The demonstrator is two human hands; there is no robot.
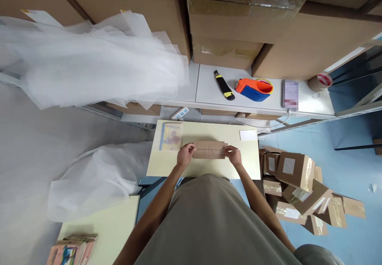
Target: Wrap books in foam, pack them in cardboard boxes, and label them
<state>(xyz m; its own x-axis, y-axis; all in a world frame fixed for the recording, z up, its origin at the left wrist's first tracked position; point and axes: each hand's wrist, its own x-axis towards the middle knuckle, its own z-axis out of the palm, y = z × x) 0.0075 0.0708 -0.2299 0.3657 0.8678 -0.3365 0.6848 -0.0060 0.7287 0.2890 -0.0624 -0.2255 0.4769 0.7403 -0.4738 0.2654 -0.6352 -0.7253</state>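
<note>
A small flat cardboard box (209, 150) with a seam along its middle lies on the pale yellow table (205, 131) in front of me. My left hand (186, 154) pinches its left end between thumb and fingers. At the opposite end, my right hand (234, 155) grips the short flaps the same way. To the left of the box is a thin packet with a blue and yellow printed front (170, 137). A blank white card (248, 135) rests near the table's far right corner.
The shelf behind holds a box cutter (224, 86), an orange and blue tape dispenser (253, 90), a blurred-out phone-like device (290, 94) and a tape roll (320, 82). White foam sheets (104, 62) hang over its left. Several cardboard boxes (298, 173) are piled on the right.
</note>
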